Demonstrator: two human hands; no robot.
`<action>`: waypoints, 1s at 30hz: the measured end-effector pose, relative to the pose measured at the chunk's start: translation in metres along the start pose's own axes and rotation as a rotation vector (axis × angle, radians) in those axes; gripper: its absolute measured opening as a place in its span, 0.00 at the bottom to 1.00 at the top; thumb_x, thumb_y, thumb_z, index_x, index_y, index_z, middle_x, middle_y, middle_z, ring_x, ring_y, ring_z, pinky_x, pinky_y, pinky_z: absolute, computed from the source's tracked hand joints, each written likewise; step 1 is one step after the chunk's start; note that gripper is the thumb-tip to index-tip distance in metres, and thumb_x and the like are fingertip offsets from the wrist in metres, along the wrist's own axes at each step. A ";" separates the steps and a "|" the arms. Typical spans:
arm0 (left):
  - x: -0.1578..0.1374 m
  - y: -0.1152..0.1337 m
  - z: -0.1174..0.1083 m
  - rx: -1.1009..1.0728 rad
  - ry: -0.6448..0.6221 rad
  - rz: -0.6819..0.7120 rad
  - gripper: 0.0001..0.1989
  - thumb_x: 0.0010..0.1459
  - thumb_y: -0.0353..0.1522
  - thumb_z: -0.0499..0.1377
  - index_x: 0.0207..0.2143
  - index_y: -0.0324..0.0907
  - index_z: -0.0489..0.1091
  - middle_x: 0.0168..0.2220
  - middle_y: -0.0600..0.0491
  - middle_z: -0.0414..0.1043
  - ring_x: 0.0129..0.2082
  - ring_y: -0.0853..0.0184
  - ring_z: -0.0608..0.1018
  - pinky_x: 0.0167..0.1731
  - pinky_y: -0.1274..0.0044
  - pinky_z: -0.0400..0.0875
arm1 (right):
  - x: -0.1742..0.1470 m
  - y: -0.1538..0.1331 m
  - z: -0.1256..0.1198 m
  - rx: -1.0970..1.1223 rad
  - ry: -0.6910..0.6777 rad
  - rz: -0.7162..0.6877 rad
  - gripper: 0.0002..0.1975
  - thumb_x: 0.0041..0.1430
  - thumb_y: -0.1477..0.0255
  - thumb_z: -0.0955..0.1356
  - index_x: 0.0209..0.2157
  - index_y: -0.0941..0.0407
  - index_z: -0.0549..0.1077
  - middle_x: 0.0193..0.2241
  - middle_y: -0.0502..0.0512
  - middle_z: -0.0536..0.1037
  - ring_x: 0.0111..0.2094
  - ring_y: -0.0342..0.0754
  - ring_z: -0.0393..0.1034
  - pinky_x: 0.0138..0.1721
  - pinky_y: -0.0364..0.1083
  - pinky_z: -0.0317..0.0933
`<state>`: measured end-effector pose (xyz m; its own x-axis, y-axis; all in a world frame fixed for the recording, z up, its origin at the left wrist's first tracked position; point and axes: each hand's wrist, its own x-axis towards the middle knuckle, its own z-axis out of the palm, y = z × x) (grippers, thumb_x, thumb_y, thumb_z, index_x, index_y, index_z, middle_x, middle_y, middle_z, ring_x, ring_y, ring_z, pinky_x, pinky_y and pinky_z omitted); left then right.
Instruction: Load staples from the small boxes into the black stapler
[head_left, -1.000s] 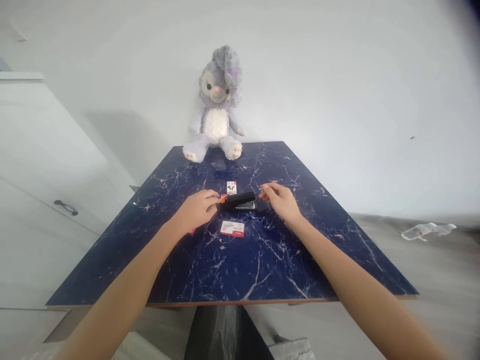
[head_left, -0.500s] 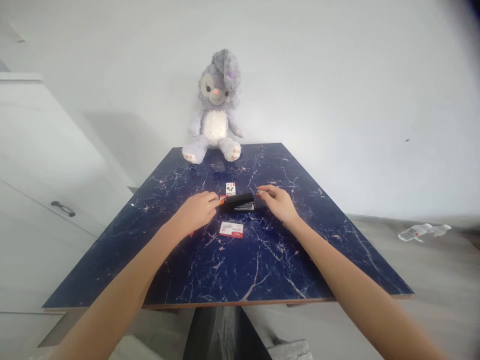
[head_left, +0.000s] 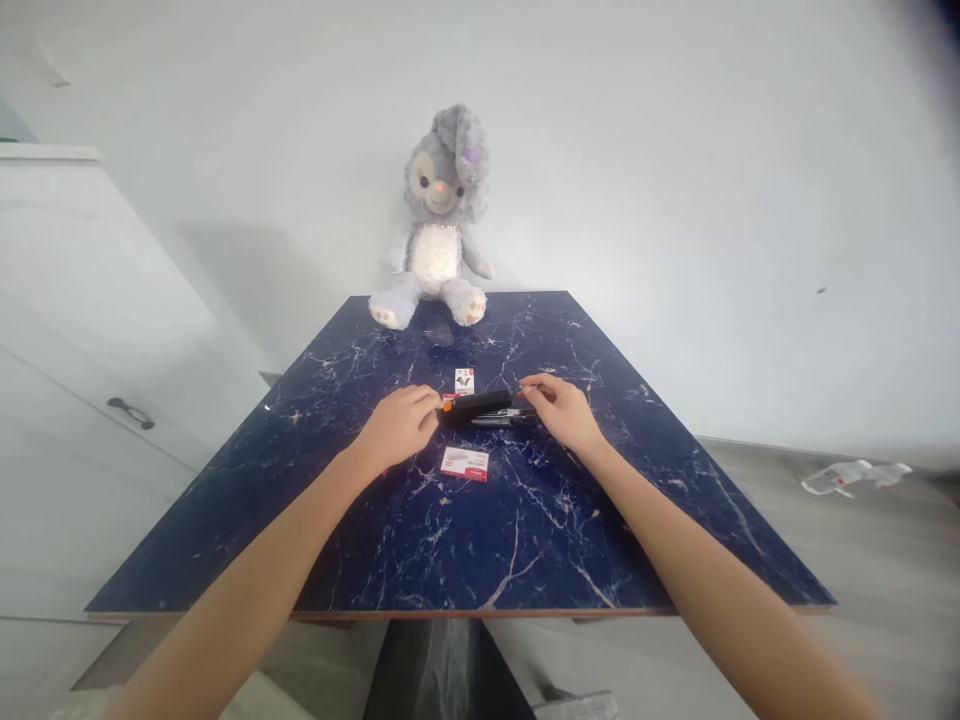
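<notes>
A black stapler point(head_left: 484, 403) with an orange part at its left end lies across the middle of the table. Its metal staple channel point(head_left: 517, 412) juts out to the right from under the black top. My left hand point(head_left: 403, 425) is closed on the stapler's orange end. At the other end my right hand point(head_left: 562, 410) has thumb and fingertips pinched together beside the channel's tip; whatever they hold is too small to make out. A white and red box point(head_left: 465, 463) lies flat in front of the stapler. Behind it is a smaller white and red box point(head_left: 464, 380).
A grey plush rabbit point(head_left: 439, 230) sits at the far edge of the dark blue marbled table point(head_left: 510, 560), against the wall. White cabinets point(head_left: 67, 330) stand on the left. A clear plastic bottle point(head_left: 844, 477) lies on the floor at right.
The stapler's metal channel now sticks out to the right, where before it was within the stapler's length. Both hands stay in nearly the same places; the view has shifted slightly.
</notes>
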<state>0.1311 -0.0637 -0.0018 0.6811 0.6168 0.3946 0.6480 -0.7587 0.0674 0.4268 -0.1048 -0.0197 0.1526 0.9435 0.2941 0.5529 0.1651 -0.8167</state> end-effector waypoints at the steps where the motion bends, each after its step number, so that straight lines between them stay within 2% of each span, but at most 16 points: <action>1: 0.000 0.000 0.001 -0.030 0.010 -0.022 0.14 0.65 0.29 0.50 0.45 0.43 0.74 0.49 0.48 0.76 0.48 0.59 0.76 0.49 0.66 0.70 | 0.000 0.000 -0.001 0.000 -0.001 -0.003 0.11 0.61 0.65 0.65 0.41 0.51 0.77 0.36 0.51 0.83 0.37 0.50 0.78 0.43 0.49 0.68; 4: 0.001 0.000 0.001 -0.116 0.011 -0.066 0.13 0.67 0.34 0.51 0.47 0.44 0.73 0.50 0.49 0.76 0.49 0.58 0.75 0.52 0.64 0.68 | 0.000 0.002 -0.001 -0.015 -0.010 0.009 0.10 0.60 0.66 0.66 0.41 0.51 0.77 0.35 0.50 0.83 0.35 0.49 0.77 0.41 0.48 0.67; 8: 0.001 0.003 0.000 -0.205 -0.049 -0.080 0.19 0.67 0.39 0.53 0.57 0.47 0.69 0.54 0.49 0.74 0.52 0.57 0.74 0.53 0.62 0.67 | 0.000 0.003 0.000 -0.028 -0.025 -0.014 0.11 0.61 0.63 0.66 0.40 0.52 0.76 0.33 0.51 0.83 0.34 0.50 0.77 0.41 0.48 0.66; 13: -0.001 0.002 0.005 -0.240 -0.102 -0.121 0.22 0.67 0.40 0.53 0.62 0.47 0.65 0.54 0.47 0.73 0.52 0.56 0.73 0.52 0.63 0.68 | 0.000 0.003 -0.001 -0.036 0.069 0.013 0.15 0.62 0.59 0.66 0.46 0.52 0.73 0.35 0.52 0.83 0.34 0.50 0.76 0.41 0.49 0.66; 15: -0.001 0.000 0.006 -0.244 -0.106 -0.133 0.22 0.68 0.39 0.52 0.62 0.48 0.65 0.54 0.47 0.73 0.52 0.56 0.73 0.51 0.63 0.68 | 0.001 0.003 -0.003 -0.042 0.074 0.029 0.16 0.62 0.58 0.66 0.46 0.52 0.73 0.36 0.53 0.83 0.34 0.50 0.77 0.42 0.49 0.67; 19: -0.001 -0.003 0.006 -0.249 -0.106 -0.137 0.21 0.68 0.39 0.53 0.61 0.50 0.66 0.52 0.47 0.73 0.50 0.57 0.74 0.50 0.63 0.69 | 0.003 0.004 -0.007 -0.071 -0.015 -0.015 0.16 0.62 0.57 0.67 0.42 0.52 0.77 0.37 0.53 0.83 0.39 0.51 0.77 0.45 0.49 0.67; 25: 0.001 -0.004 -0.003 -0.230 -0.112 -0.151 0.20 0.68 0.37 0.53 0.60 0.49 0.67 0.48 0.48 0.75 0.47 0.58 0.75 0.48 0.64 0.69 | 0.003 0.006 -0.011 -0.178 -0.265 -0.119 0.13 0.61 0.58 0.68 0.41 0.49 0.80 0.44 0.52 0.81 0.44 0.52 0.75 0.49 0.50 0.66; 30: 0.001 -0.006 -0.004 -0.232 -0.103 -0.149 0.19 0.67 0.37 0.54 0.59 0.49 0.68 0.48 0.48 0.75 0.47 0.58 0.74 0.49 0.64 0.69 | 0.002 0.003 -0.012 -0.218 -0.318 -0.153 0.11 0.61 0.61 0.69 0.40 0.48 0.81 0.43 0.50 0.82 0.43 0.51 0.76 0.46 0.49 0.67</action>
<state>0.1269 -0.0595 0.0022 0.6227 0.7342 0.2703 0.6564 -0.6783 0.3302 0.4387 -0.1062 -0.0158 -0.1865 0.9603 0.2076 0.7156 0.2776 -0.6410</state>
